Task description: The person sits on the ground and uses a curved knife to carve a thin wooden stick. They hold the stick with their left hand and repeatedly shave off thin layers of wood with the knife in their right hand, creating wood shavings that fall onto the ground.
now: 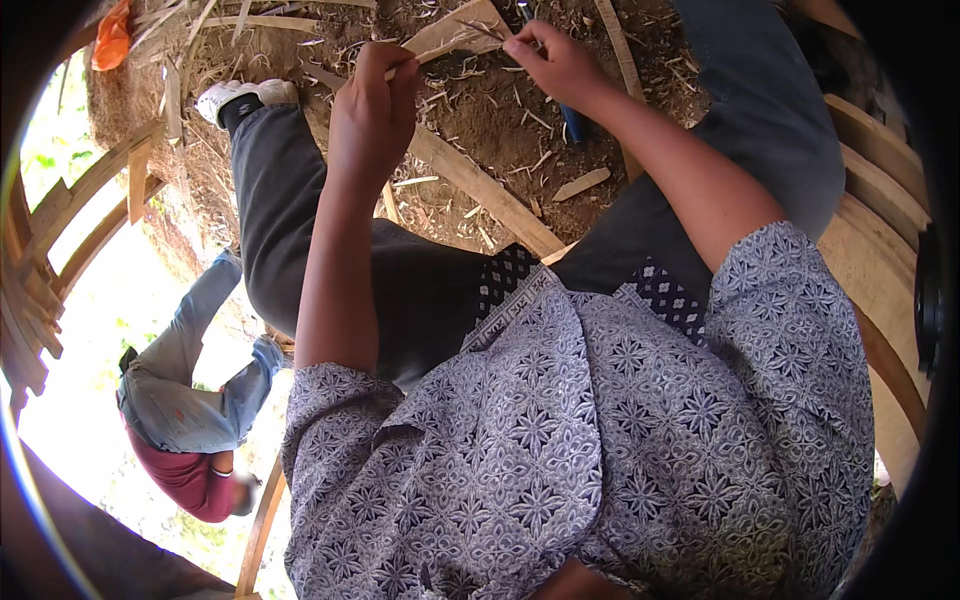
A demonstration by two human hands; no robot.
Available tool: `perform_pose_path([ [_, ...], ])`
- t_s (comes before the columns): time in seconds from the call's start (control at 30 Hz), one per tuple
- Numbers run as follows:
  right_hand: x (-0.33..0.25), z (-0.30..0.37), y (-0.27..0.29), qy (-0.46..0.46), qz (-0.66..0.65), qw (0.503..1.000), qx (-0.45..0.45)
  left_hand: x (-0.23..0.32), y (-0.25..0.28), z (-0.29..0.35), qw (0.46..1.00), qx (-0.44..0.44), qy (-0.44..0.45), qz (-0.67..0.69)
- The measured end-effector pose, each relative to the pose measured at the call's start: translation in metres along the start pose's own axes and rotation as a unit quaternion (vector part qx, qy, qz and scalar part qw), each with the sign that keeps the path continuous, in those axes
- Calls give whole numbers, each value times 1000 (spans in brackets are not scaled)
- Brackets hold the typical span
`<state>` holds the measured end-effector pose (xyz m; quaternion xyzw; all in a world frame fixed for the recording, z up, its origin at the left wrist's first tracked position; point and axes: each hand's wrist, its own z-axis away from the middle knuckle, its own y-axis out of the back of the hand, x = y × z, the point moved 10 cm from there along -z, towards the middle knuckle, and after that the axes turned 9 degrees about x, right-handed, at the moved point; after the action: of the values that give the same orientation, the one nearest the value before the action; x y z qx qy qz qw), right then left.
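Note:
My left hand [376, 105] is closed, with a thin pale wooden stick [402, 68] pinched between thumb and fingers. Across from it, my right hand [562, 66] pinches some thin wood slivers [485, 31] at its fingertips. Behind and between the hands is a flat, light piece of wood [452, 30]; whether either hand touches it I cannot tell. Below my right hand, a long blue object [571, 124] lies on the ground, partly hidden by the hand.
Shavings cover the dirt ground [465, 125]. A wooden plank [480, 188] runs between my legs, near a short wood scrap [581, 184]. Long wooden strips [95, 200] stand at left, beyond an orange item [112, 38]. Another person [190, 400] is bent over at lower left. Curved boards [880, 190] are at right.

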<state>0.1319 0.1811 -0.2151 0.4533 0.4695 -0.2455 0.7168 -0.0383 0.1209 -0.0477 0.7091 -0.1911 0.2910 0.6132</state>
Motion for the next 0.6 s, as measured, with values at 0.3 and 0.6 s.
perform_pose_path([
  [0.3, -40, 0, -34, -38, -88, 994, -59, 8, -3, 2, 999, 17, -23, -24],
  [0.6, -1, 9, -18, -11, -19, 998, -50, -11, 3, 1, 999, 33, 25, -3],
])
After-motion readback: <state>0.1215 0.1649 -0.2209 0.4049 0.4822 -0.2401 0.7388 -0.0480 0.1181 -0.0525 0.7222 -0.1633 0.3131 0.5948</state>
